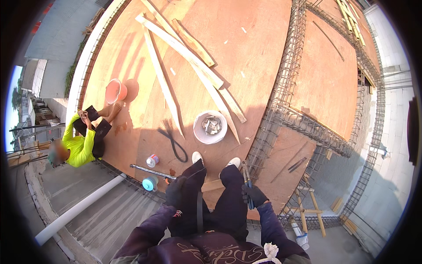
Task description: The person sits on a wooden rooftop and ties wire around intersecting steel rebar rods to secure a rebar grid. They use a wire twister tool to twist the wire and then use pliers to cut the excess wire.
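My right hand (254,195), in a dark glove, is closed around the blue handles of pincer-like pliers (246,176), whose metal head points away from me. My left hand (175,191), also gloved, rests by my left knee; a thin wire seems to run from it across the knee, but its grip is unclear. Beside it lies a long metal bar or saw frame (153,171) with an orange part. A white bucket (210,127) holding small grey blocks stands beyond my feet. Left of it lies a looped bundle of tie wire (173,142).
Wooden planks (184,52) lie across the plywood deck (250,39). Rebar cages (280,85) run along its right side. A person in a yellow shirt (79,145) sits at the left edge by a red bucket (116,91). A bottle (152,160) and a blue-lidded jug (150,183) stand nearby.
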Available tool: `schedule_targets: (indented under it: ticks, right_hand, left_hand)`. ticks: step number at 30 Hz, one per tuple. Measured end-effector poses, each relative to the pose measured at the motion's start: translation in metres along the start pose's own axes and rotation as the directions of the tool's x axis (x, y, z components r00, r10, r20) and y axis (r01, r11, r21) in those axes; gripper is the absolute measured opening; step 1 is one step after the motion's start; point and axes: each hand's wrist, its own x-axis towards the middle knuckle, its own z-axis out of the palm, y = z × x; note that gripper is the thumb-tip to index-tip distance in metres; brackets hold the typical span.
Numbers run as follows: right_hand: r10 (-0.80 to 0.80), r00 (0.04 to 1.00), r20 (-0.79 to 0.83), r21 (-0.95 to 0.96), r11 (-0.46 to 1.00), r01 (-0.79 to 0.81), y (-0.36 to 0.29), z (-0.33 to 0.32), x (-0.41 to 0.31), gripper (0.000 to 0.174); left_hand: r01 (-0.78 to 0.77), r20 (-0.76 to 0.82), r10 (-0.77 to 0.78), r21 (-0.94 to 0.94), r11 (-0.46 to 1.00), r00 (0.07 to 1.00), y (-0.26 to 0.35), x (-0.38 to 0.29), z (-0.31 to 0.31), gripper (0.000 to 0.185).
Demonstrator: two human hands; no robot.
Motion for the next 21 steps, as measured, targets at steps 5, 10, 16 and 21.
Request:
schedule_targets:
  ticks: [5, 10, 16, 21]
  right_hand:
    - [-0.255, 0.966, 0.048, 0.733, 0.665, 0.139, -0.019, 0.063, -0.095, 0.02]
    - [-0.55, 0.792, 0.265, 0.905, 0.426, -0.007, -0.107, 0.057, -0.095, 0.024]
    - [-0.651, 0.748, 0.125, 0.866, 0.44, 0.238, -0.2, 0.029, -0.147, 0.019]
    - [-0.65, 0.713, 0.262, 0.878, 0.467, 0.104, -0.243, 0.019, -0.187, 0.019]
  left_hand:
    - [-0.02, 0.046, 0.023, -0.062, 0.998, 0.999, 0.105, -0.047, -0.068, 0.027]
    - [-0.099, 0.112, 0.123, -0.201, 0.975, 0.986, 0.163, -0.027, -0.1, 0.028]
    - [-0.146, 0.273, 0.161, -0.078, 0.986, 0.948, 0.183, 0.028, -0.133, 0.025]
    - [-0.123, 0.254, 0.162, -0.166, 0.979, 0.954, 0.18, 0.071, -0.13, 0.019]
